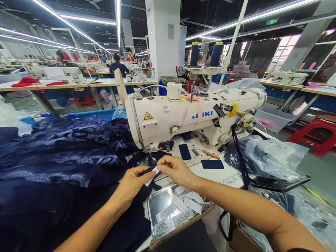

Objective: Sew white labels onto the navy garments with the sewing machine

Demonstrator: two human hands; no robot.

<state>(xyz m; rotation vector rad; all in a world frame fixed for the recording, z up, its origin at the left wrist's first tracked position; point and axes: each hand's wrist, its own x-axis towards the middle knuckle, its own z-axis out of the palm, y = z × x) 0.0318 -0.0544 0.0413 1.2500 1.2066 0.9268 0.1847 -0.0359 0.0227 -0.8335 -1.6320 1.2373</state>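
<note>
A white fabric label (pixel 150 178) is pinched between the thumb and fingers of my left hand (pixel 131 184), against dark navy cloth. My right hand (pixel 179 173) comes in from the right, its thumb and forefinger closed on the label's upper end. Just beyond both hands is the needle area of a white sewing machine (pixel 168 116). Below them a shiny metal tray (pixel 160 199) holds several loose printed labels (pixel 183 217). A large heap of navy patterned fabric (pixel 53 160) lies at my left hand.
Navy fabric rectangles (pixel 213 164) and a wooden-handled pointed tool (pixel 211 155) lie right of the needle. Plastic-wrapped bundles (pixel 272 152) and a dark flat device (pixel 282 182) sit at the right. A red stool (pixel 320 132) stands on the floor. Co-workers (pixel 119 65) sit far back.
</note>
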